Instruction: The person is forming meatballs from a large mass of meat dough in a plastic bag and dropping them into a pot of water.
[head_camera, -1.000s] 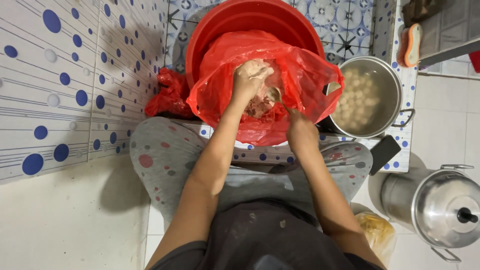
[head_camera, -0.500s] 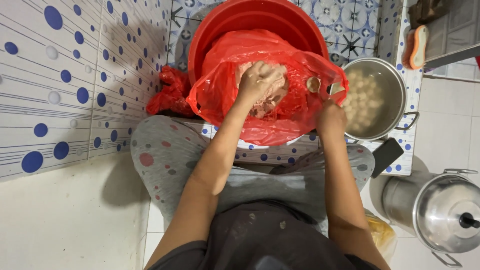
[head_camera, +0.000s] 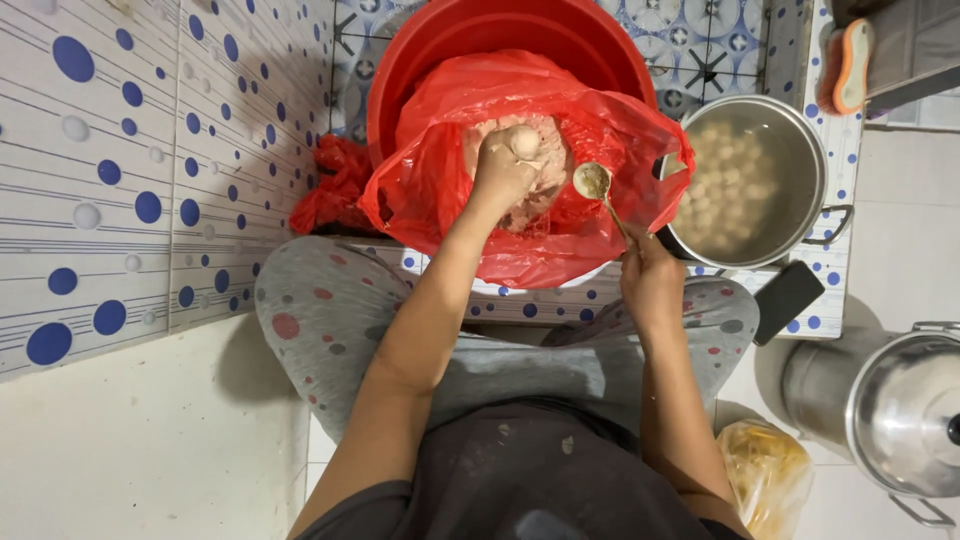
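Note:
My left hand (head_camera: 503, 166) is closed in a fist over pale pink paste (head_camera: 545, 180) inside a red plastic bag (head_camera: 440, 170), and a round ball of paste (head_camera: 524, 142) bulges out at the top of the fist. The bag lines a red basin (head_camera: 420, 60). My right hand (head_camera: 650, 280) grips a metal spoon (head_camera: 598, 190) whose bowl points up toward the ball, a short gap from it. A steel pot (head_camera: 812, 150) of water with several pale balls floating in it stands just right of the bag.
A blue-dotted tiled wall (head_camera: 120, 170) runs along the left. A crumpled red bag (head_camera: 335, 185) lies beside the basin. A lidded steel pot (head_camera: 900, 410) and a yellow plastic bag (head_camera: 765, 475) stand at the lower right, a dark flat object (head_camera: 785, 300) near my knee.
My right hand swung out to the pot on the right and came back with the spoon toward the bag. My left fist has squeezed up a fresh ball.

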